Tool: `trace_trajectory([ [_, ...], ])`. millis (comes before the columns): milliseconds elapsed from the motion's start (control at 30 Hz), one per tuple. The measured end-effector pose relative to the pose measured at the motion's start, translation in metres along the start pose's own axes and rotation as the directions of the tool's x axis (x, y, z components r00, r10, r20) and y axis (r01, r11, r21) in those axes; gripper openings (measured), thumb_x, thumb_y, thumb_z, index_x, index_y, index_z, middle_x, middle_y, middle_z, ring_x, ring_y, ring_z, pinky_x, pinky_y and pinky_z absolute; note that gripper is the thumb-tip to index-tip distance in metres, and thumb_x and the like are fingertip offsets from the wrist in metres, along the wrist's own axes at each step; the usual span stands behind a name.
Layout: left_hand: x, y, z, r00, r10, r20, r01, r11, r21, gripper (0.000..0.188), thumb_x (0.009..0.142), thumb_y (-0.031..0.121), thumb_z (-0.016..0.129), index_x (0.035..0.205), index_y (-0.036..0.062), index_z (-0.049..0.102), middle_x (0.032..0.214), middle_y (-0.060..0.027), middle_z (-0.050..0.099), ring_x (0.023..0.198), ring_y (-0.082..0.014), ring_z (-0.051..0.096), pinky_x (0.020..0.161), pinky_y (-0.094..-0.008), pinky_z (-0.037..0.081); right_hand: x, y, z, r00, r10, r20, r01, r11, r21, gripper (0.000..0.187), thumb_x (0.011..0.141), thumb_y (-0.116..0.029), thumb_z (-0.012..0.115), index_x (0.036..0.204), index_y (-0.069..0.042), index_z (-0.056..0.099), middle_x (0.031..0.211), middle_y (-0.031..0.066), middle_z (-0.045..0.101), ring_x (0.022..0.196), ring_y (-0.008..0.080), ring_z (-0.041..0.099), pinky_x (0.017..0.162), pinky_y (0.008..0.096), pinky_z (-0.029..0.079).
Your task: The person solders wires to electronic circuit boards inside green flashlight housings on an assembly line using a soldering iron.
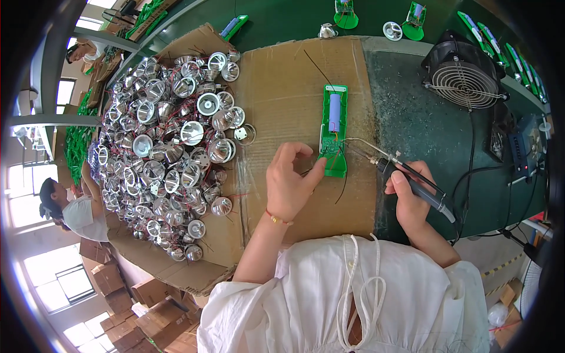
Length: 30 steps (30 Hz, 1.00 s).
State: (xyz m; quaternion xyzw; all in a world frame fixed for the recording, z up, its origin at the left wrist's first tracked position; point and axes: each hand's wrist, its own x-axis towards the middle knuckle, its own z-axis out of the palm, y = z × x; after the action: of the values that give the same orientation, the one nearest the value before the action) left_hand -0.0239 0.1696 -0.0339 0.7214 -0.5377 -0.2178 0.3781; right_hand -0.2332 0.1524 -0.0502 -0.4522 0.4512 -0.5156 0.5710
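On a brown cardboard sheet lies a long green plastic housing [325, 115], upright in the view. A purple cylindrical battery [335, 112] sits in its upper part, with a small circuit board [332, 146] and thin red and dark wires below. My left hand [289, 179] is at the housing's lower left, fingers bent and apart; the thumb tip is at the housing's edge, and I see nothing held. In my right hand [412, 191] is a soldering iron [419, 189] with a thin curved feed tube [368, 143]. The tube's end is over the board; the iron's tip points toward it.
A large heap of silver reflector cups [170, 153] with red wires fills a cardboard box at left. A black fan [462, 82] with a wire guard stands at right, near a blue control box [525, 147]. More green housings [346, 19] lie along the far side. Co-workers sit at far left.
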Motion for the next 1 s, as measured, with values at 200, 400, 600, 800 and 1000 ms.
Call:
trace_trajectory([
  [200, -0.004, 0.004, 0.001, 0.937, 0.336, 0.098, -0.35, 0.896, 0.273, 0.015, 0.066, 0.009, 0.068, 0.078, 0.0073, 0.059, 0.087, -0.0046, 0.054, 0.077, -0.0231, 0.053, 0.065, -0.0349, 0.042, 0.002, 0.0, 0.0, 0.999, -0.012, 0.041, 0.012, 1.0, -0.015, 0.012, 0.08, -0.006, 0.057, 0.086, -0.001, 0.048, 0.064, 0.0071, 0.054, 0.052, 0.0109, 0.051, 0.05, 0.0221, 0.044],
  [400, -0.007, 0.003, 0.01, 0.925, 0.372, 0.08, -0.369, 0.825, 0.429, 0.007, 0.069, 0.009, 0.065, 0.071, 0.0084, 0.059, 0.085, -0.0031, 0.054, 0.076, -0.0217, 0.052, 0.063, -0.035, 0.039, 0.001, -0.001, -0.003, 0.998, -0.021, 0.066, 0.024, 0.999, -0.043, 0.011, 0.08, -0.006, 0.056, 0.086, -0.001, 0.048, 0.065, 0.0069, 0.054, 0.053, 0.0111, 0.052, 0.05, 0.0229, 0.044],
  [600, -0.006, 0.007, 0.006, 0.989, 0.149, 0.008, -0.15, 0.986, 0.068, 0.007, 0.073, 0.007, 0.065, 0.072, 0.0016, 0.06, 0.081, -0.008, 0.055, 0.067, -0.0218, 0.057, 0.058, -0.0312, 0.046, -0.003, 0.004, -0.006, 0.985, -0.089, 0.148, 0.115, 0.977, -0.182, 0.013, 0.079, -0.005, 0.059, 0.084, 0.001, 0.049, 0.073, 0.0074, 0.053, 0.057, 0.0104, 0.053, 0.051, 0.0232, 0.045],
  [800, -0.005, 0.007, 0.005, 0.998, 0.067, 0.015, -0.066, 0.996, -0.06, 0.008, 0.075, 0.007, 0.064, 0.076, -0.0013, 0.061, 0.082, -0.0109, 0.057, 0.067, -0.0192, 0.06, 0.059, -0.0259, 0.049, -0.002, 0.004, 0.002, 0.997, -0.039, 0.061, 0.044, 0.996, -0.077, 0.014, 0.076, -0.005, 0.064, 0.08, 0.0, 0.052, 0.063, 0.0037, 0.057, 0.054, 0.0061, 0.052, 0.05, 0.0209, 0.042],
  [1000, -0.006, 0.005, 0.009, 0.999, 0.032, 0.015, -0.031, 0.999, -0.038, 0.008, 0.074, 0.007, 0.065, 0.075, -0.0008, 0.061, 0.081, -0.0102, 0.056, 0.065, -0.02, 0.057, 0.059, -0.0275, 0.047, 0.0, 0.002, 0.003, 0.995, -0.039, 0.089, 0.046, 0.996, -0.079, 0.013, 0.076, -0.004, 0.063, 0.08, -0.001, 0.051, 0.063, 0.0034, 0.057, 0.055, 0.0061, 0.053, 0.051, 0.0206, 0.043],
])
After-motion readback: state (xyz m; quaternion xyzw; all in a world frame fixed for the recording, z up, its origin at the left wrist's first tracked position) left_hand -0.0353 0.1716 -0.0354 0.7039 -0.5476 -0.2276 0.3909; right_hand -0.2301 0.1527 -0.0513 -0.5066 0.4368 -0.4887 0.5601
